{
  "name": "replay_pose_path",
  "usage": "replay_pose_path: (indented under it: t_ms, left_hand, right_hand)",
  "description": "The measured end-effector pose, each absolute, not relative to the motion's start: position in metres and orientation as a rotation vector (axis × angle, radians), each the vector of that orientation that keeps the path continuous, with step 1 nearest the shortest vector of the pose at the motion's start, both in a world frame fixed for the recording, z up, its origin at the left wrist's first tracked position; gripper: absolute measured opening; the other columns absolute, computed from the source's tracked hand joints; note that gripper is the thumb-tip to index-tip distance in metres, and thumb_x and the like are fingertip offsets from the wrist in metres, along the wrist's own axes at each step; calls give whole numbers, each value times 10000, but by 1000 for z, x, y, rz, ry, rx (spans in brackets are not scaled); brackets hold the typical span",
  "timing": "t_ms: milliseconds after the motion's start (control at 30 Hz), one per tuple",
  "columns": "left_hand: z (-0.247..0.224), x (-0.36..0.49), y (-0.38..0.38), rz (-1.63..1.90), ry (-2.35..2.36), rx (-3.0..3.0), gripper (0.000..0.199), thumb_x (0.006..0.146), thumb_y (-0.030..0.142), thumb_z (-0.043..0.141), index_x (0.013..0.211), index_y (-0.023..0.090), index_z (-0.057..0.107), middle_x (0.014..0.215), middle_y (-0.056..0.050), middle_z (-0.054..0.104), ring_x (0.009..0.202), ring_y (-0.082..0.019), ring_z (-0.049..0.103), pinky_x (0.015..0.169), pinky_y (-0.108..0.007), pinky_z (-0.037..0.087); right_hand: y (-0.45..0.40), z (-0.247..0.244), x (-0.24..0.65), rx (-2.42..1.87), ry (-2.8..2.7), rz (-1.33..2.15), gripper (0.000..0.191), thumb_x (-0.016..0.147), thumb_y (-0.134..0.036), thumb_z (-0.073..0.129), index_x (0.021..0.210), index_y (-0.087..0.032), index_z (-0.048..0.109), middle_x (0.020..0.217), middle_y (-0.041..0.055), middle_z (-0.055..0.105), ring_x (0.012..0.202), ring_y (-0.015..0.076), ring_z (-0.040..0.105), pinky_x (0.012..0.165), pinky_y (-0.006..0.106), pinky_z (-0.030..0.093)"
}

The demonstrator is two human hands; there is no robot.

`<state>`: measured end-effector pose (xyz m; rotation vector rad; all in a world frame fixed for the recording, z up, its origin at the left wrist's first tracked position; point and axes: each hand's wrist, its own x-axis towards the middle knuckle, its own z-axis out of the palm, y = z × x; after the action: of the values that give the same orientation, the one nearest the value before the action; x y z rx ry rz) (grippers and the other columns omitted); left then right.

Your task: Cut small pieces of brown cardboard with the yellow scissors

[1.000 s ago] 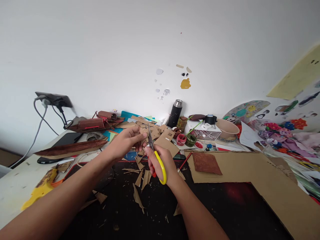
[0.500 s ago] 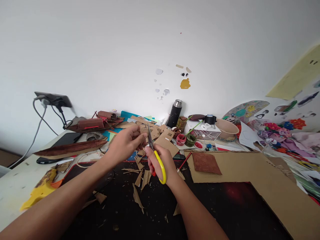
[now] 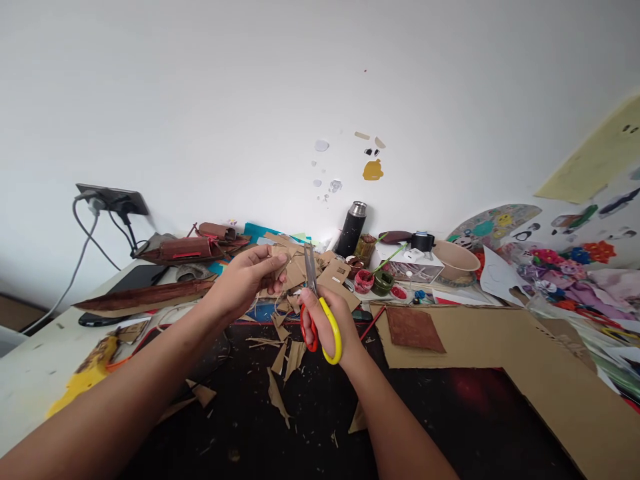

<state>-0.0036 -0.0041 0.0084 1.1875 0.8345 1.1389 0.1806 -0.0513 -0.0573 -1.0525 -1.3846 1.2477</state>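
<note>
My right hand [image 3: 327,320] grips a pair of scissors [image 3: 330,333] with one yellow and one red handle loop. The metal blades point up and away, slightly parted. To their left, my left hand [image 3: 255,273] pinches a small piece of brown cardboard [image 3: 281,257] between thumb and fingers. That piece is apart from the blades, and my fingers hide part of it. Below both hands, cut cardboard scraps [image 3: 295,359] lie scattered on the dark mat [image 3: 260,440].
A large cardboard sheet [image 3: 480,333] bears a brown-painted square [image 3: 415,329] on the right. Behind stand a black thermos [image 3: 351,230], open paint jars [image 3: 383,282] and a beige bowl [image 3: 456,259]. At left lie a brown-painted boat shape [image 3: 145,297] and a yellow item [image 3: 85,380].
My hands have drawn apart: the scissors moved right, away from the cardboard piece, and my left hand shifted slightly left. The red handle loop now shows more.
</note>
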Motion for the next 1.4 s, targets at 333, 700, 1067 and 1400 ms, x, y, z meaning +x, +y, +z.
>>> replay_pose_path:
  t_ms: [333,700,1067,1400]
  left_hand:
    - [3,-1,0,1190,804,1148,445,723,496,925,821,166,642,678,-8,688,556,-122,599,542,-237,479]
    - [-7,8,-10,820,764,1306,372,858,497,816,783,166,665,641,-5,656,516,-116,578,485,-223,412]
    - [-14,10,-14,742,713,1190,354,896,443,781,741,155,647,629,-9,620,465,-93,548,432,-201,329]
    - [-6,14,-21,727,626,960,326,852,328,823,675,125,638,580,4,581,429,-44,448,407,-148,300]
  right_hand:
    - [-58,-55,173,-1025,-1472,1351,452,968,-641,677,866,-216,567,575,-66,547,374,96,507,366,185,384]
    - [-52,-39,177,-955,-1197,1166,424,948,-605,662,889,-195,568,551,-53,582,367,108,532,365,206,428]
    - [-50,-44,178,-961,-1205,1106,305,967,-498,639,988,-203,568,554,-70,575,389,125,553,386,211,443]
    - [-54,-45,179,-1020,-1352,821,246,1016,-454,613,976,-213,594,556,-56,567,429,134,556,461,228,457]
